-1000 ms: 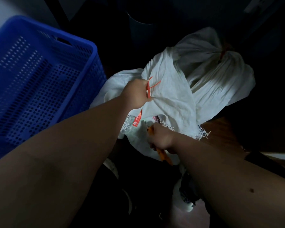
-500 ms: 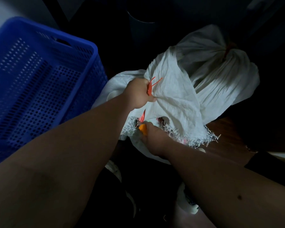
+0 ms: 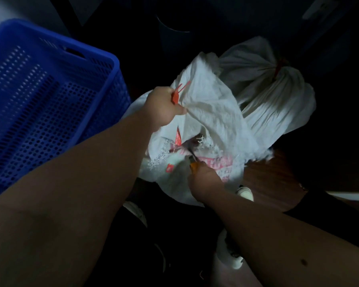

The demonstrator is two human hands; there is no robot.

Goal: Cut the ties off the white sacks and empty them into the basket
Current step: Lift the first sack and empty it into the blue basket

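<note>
A white woven sack [image 3: 216, 119] lies in front of me with its frayed mouth gaping open. My left hand [image 3: 164, 108] pinches the sack's upper cloth together with a red plastic tie [image 3: 177, 95]. My right hand [image 3: 203, 179] is at the mouth's lower edge, closed on orange-handled scissors [image 3: 193, 162] whose dark blades point into the opening. Pink-printed white packets [image 3: 224, 162] show inside. A second white sack [image 3: 278, 106] behind stays bound by a red tie [image 3: 279, 68]. The blue perforated basket [image 3: 50, 96] stands at the left.
A dark round bin [image 3: 174, 23] stands behind the sacks. White shoes [image 3: 228, 251] and dark clothing are below my arms. A strip of brown wooden floor [image 3: 272, 179] shows at the right. The room is dim.
The sack's mouth has spread wider, showing pink-printed packets inside. My right hand with the scissors has moved to the mouth's lower edge. My left hand keeps its hold on cloth and tie.
</note>
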